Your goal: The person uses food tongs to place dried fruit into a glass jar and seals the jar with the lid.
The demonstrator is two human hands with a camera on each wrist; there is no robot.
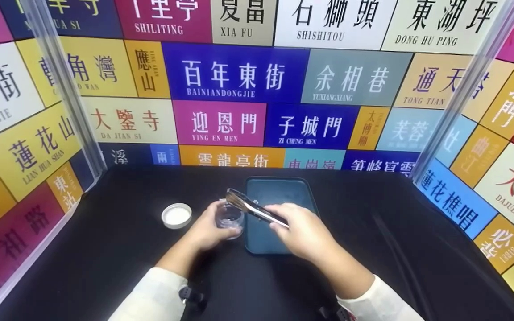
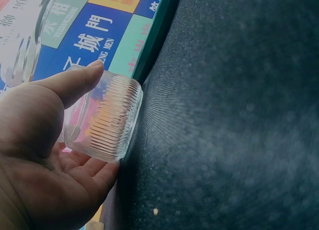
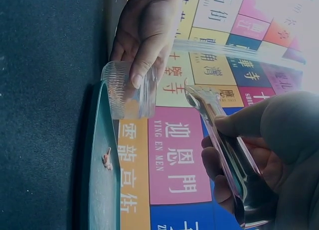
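My left hand (image 1: 208,228) grips a clear jar (image 1: 231,217) at the left edge of the teal tray (image 1: 279,243). The jar's fine ribbed base (image 2: 115,123) shows in the left wrist view, with the thumb on one side and fingers on the other. My right hand (image 1: 301,232) holds metal tongs (image 3: 224,145) by their handles, fingers curled round them. In the head view the tong tips overlap the jar's mouth; the right wrist view shows them above and apart from it. I cannot tell whether the tips hold anything.
A round white lid (image 1: 176,216) lies on the black cloth (image 1: 118,249) left of the jar. On the tray sits a small reddish-brown piece (image 3: 107,159). Panels with coloured lettered signs (image 1: 239,73) enclose the back and sides.
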